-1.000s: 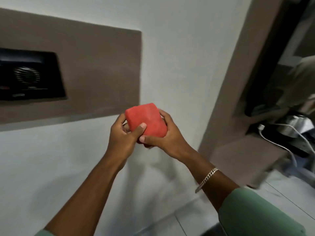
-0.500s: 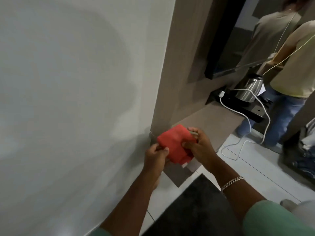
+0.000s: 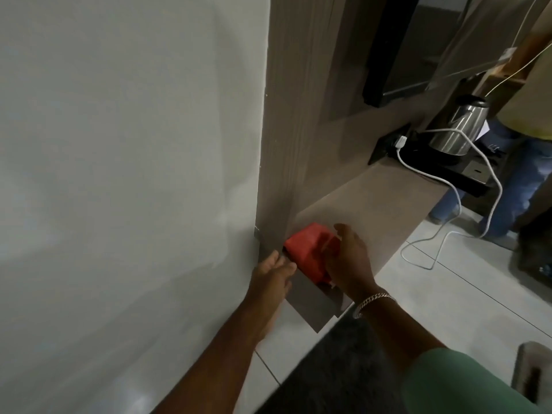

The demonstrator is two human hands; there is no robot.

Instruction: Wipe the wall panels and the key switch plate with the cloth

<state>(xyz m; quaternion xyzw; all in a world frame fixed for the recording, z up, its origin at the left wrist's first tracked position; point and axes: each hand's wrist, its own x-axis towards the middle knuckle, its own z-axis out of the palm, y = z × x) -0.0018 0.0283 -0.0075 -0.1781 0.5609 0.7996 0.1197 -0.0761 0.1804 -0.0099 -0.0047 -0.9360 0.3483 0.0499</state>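
The right hand [image 3: 348, 259] curls over the folded red cloth [image 3: 304, 252], fingers wrapped across its top and thumb side tucked underneath, so the cloth is gripped as a thick pad rather than a loose rag; that fold probably gives a firm flat face to press against a surface. The pad sits low down at the corner where the vertical brown wall panel [image 3: 286, 121] meets the brown shelf [image 3: 373, 198], and its far edge looks to be touching or just short of the panel's foot, though blur makes the contact uncertain. The left hand [image 3: 273, 274] lies just beside the cloth with its fingers loosely extended and only slightly spread, fingertips at the cloth's near edge; whether it pinches a corner or merely steadies it cannot be told. My reading is that the left hand is finishing a tidy of the fold or letting go, so the right can wipe alone. The pale wall [image 3: 128, 174] stands to the left of the panel. Further along the shelf, well apart from the hands, a steel kettle [image 3: 457, 130] rests on a black tray with a white cable [image 3: 448, 186] trailing to the floor. No key switch plate is in view.
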